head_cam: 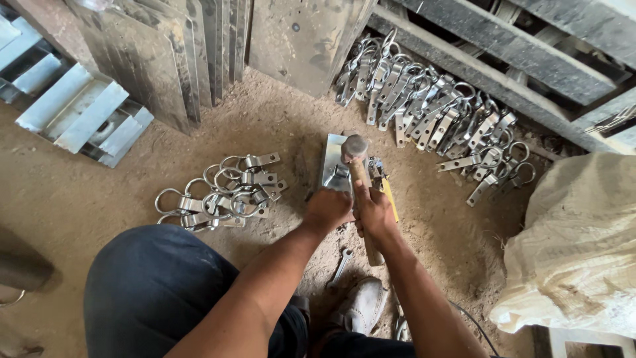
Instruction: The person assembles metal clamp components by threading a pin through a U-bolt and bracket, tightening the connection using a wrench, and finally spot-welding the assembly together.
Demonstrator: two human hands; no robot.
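Observation:
My right hand [375,213] grips the wooden handle of a hammer [356,159], whose round metal head hovers over a small steel block [333,166] lying on the dirt floor. My left hand [327,209] is closed at the near end of that block, holding a metal clamp piece [340,178] on it; the piece is mostly hidden by the fingers. A yellow-handled tool [389,196] lies just right of the block, partly behind my right hand.
A small heap of ring clamps [222,192] lies to the left, a long pile of similar clamps [430,109] at the back right. Steel plates [165,59] lean at the back. A spanner [340,265] lies near my shoe; a white sack [576,245] stands right.

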